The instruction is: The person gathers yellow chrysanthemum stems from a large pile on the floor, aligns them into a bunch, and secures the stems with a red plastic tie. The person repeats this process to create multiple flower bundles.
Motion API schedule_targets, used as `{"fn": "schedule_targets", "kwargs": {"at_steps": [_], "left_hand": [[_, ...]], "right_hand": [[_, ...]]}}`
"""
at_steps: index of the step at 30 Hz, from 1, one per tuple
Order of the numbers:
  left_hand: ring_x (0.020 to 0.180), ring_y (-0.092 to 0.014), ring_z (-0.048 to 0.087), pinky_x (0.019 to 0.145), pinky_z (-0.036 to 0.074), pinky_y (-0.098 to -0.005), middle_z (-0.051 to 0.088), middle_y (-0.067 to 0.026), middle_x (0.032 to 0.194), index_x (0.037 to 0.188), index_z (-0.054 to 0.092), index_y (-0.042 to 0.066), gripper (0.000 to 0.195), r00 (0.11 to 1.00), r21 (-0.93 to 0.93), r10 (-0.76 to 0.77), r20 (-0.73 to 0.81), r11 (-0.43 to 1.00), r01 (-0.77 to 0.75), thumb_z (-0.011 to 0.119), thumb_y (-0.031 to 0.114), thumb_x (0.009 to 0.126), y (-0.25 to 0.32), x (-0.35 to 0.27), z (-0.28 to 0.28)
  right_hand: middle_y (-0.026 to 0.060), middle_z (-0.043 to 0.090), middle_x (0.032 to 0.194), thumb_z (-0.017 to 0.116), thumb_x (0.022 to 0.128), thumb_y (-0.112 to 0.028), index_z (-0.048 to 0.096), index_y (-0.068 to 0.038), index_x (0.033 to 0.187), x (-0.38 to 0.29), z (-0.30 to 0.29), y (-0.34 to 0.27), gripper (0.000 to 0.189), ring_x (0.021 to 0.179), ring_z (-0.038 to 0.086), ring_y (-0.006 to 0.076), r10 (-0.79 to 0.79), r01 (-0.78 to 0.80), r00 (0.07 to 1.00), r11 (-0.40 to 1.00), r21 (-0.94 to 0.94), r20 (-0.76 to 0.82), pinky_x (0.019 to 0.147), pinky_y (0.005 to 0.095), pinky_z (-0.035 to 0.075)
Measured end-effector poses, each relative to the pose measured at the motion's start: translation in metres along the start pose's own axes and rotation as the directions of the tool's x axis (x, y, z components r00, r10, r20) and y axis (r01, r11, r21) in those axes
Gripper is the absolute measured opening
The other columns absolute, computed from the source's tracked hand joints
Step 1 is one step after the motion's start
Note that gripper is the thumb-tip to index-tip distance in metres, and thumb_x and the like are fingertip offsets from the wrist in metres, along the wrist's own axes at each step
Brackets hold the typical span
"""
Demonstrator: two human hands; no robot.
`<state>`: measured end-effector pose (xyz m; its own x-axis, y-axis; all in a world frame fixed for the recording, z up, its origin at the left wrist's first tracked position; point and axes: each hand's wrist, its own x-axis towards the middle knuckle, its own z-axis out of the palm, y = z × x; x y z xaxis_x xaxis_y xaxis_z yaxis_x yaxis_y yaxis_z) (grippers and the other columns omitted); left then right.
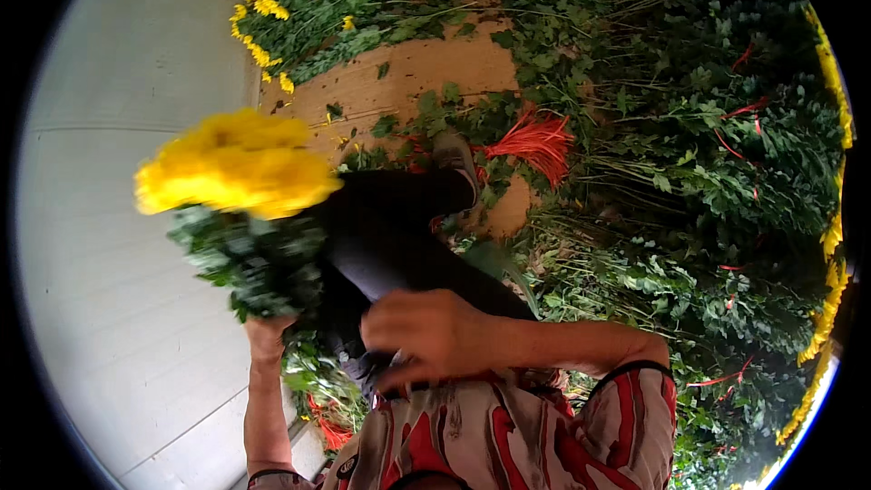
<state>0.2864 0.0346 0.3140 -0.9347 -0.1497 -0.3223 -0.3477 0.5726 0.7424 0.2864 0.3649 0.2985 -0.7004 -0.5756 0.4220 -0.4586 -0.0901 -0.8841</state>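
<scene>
A bunch of yellow chrysanthemums is held upright at the left by my left hand, which grips it below the leaves. The flower heads are blurred. My right hand is in front of my body, over my lap, with its fingers curled and blurred. Whether it holds anything between the fingers cannot be made out. Dark trousers lie beneath both hands.
Red ties lie in a bundle beside my shoe. Tied leafy bunches are stacked along the right. More yellow-headed stems lie at the top on brown cardboard. A pale panelled wall rises on the left.
</scene>
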Motion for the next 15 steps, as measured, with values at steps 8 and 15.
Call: {"fn": "schedule_targets", "kwargs": {"at_steps": [8,15], "left_hand": [[0.105,-0.025,0.061,0.090,0.048,-0.0441,0.067,-0.0051,0.111,0.112,0.066,0.006,0.062,0.881,0.417,0.339,0.331,0.784,-0.459,0.092,0.022,0.059,0.019,0.004,0.024],[0.097,-0.018,0.064,0.090,0.052,-0.0348,0.068,-0.0043,0.108,0.113,0.065,0.004,0.064,0.976,-0.159,-0.113,0.186,0.977,0.143,0.077,-0.007,0.051,0.021,0.046,0.013]], "right_hand": [[0.0271,0.043,0.136,0.077,0.072,-0.055,0.039,-0.002,0.141,0.055,0.044,0.082,0.095,0.128,0.040,0.0419,-0.080,0.043,0.927,0.993,-0.108,-0.367,0.109,0.0453,0.034],[0.0140,0.069,0.090,0.058,0.094,-0.032,0.051,0.004,0.127,-0.023,-0.092,0.274,0.050,0.080,0.066,0.0214,0.602,-0.758,0.330,0.628,0.176,-0.727,0.071,0.0339,0.051]]}}
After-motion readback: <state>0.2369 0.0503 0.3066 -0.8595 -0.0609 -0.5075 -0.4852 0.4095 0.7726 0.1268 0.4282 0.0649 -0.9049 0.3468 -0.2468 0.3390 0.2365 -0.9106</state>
